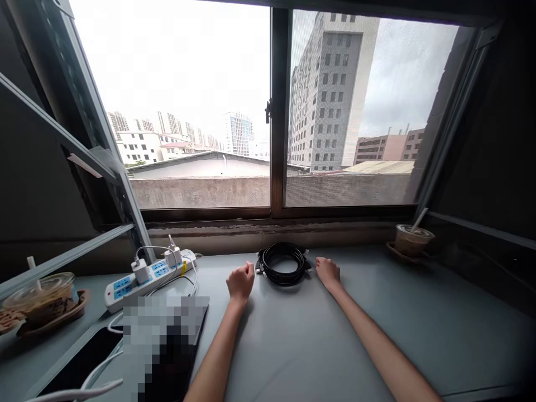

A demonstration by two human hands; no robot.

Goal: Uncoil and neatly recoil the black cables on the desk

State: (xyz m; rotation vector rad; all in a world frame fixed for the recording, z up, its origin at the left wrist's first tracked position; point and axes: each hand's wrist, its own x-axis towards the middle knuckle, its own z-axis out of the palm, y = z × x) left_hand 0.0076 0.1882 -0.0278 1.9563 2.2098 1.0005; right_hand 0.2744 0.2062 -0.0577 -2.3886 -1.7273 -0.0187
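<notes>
A coiled black cable (283, 262) lies on the grey table (343, 335) near the window. My left hand (240, 281) rests on the table just left of the coil, its fingers curled into a loose fist with nothing visible in it. To the right of the coil, my right hand (328, 272) also rests on the table with fingers curled under, close to the coil's edge. Neither hand grips the cable.
A white power strip (144, 277) with plugged chargers and white leads sits at left. A dark tablet (84, 363) lies at the near left. Iced drinks with straws stand on saucers at far left (42, 298) and back right (412, 240). Behind the table is a window (276, 111).
</notes>
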